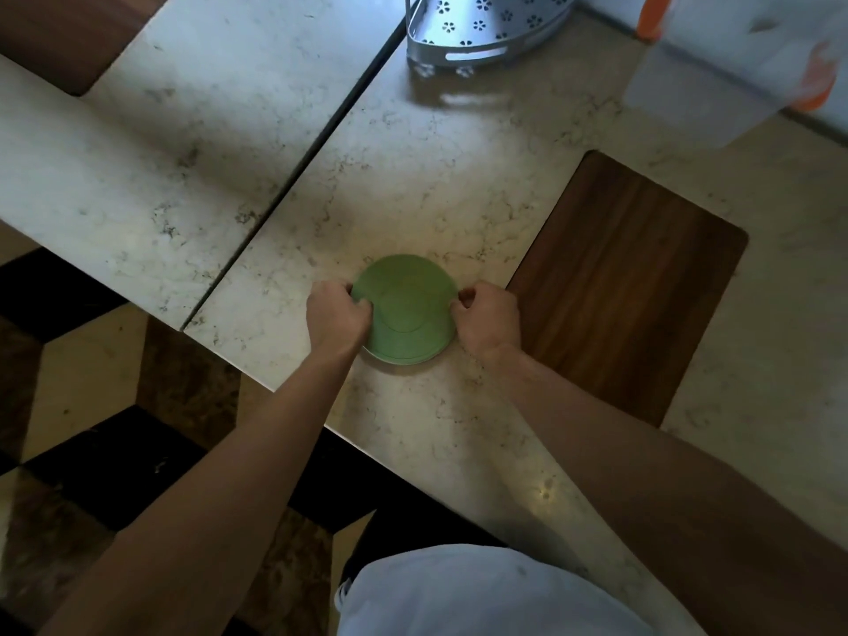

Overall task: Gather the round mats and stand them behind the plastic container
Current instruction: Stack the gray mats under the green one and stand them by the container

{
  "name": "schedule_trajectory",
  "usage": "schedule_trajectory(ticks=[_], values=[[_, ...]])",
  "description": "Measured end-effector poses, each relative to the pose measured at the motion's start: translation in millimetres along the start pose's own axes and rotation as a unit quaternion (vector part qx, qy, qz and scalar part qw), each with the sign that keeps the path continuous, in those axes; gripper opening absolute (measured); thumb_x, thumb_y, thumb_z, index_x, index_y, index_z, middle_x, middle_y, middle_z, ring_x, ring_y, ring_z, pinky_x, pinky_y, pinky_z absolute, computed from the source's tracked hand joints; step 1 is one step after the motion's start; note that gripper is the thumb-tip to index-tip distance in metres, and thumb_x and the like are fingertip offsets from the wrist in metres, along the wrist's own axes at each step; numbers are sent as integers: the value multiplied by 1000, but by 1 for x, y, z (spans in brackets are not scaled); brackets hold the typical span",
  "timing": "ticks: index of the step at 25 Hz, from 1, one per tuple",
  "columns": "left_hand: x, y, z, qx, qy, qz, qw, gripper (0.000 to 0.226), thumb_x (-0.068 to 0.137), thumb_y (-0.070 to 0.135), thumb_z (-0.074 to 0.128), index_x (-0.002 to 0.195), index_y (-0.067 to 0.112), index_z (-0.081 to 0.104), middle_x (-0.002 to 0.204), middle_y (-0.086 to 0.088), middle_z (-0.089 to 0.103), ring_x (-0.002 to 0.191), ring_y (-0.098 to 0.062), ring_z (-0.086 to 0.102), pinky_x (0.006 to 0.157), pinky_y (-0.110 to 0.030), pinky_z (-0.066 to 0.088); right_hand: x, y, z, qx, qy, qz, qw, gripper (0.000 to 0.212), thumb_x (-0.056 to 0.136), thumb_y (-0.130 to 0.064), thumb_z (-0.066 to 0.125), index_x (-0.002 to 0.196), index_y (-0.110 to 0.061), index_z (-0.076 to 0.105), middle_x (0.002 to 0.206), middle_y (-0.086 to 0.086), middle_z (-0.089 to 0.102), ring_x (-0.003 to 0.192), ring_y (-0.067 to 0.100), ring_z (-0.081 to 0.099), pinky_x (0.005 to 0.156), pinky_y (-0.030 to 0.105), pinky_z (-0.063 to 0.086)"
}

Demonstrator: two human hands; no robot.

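A stack of green round mats [406, 309] lies flat on the marble counter [413, 190], near its front edge. My left hand [337, 314] pinches the stack's left rim and my right hand [488, 316] pinches its right rim. How many mats are in the stack I cannot tell, though a second edge shows at the bottom. A translucent plastic container [729, 71] with orange clips stands at the far right back of the counter, blurred.
A dark wooden board [628, 286] lies flat just right of the mats. A perforated metal holder [482, 25] stands at the back centre. A dark seam [293, 185] splits the counter diagonally. The patterned floor [92, 429] lies below the left edge.
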State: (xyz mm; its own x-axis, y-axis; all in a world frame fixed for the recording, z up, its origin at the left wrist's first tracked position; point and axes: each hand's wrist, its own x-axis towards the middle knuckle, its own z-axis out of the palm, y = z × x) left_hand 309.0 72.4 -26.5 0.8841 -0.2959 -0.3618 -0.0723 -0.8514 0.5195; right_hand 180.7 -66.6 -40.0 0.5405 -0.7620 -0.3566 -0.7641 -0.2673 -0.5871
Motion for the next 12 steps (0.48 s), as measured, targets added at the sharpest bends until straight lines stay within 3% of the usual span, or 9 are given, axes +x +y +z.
schedule_trajectory(ticks=[3, 7, 12], values=[[3, -1, 2, 42, 8, 1, 999, 16, 80, 15, 64, 90, 5, 72, 99, -19, 64, 85, -28, 56, 76, -35, 48, -5, -5, 0, -40, 14, 2, 999, 18, 89, -22, 63, 84, -7, 71, 85, 12, 72, 76, 28, 67, 68, 28, 49], [4, 1, 1, 54, -7, -6, 999, 17, 79, 17, 64, 85, 2, 70, 95, -21, 66, 87, -33, 61, 77, -39, 53, -8, -8, 4, -34, 3, 30, 999, 20, 88, -20, 60, 85, -4, 72, 89, 16, 71, 80, 33, 68, 74, 39, 59], [4, 3, -3, 2, -19, -30, 999, 16, 72, 8, 61, 83, 1, 71, 90, -21, 69, 85, -34, 65, 76, -45, 57, -9, -11, 10, 4, 9, 68, 998, 17, 87, -14, 59, 79, -4, 70, 93, 18, 69, 80, 35, 68, 66, 33, 50]])
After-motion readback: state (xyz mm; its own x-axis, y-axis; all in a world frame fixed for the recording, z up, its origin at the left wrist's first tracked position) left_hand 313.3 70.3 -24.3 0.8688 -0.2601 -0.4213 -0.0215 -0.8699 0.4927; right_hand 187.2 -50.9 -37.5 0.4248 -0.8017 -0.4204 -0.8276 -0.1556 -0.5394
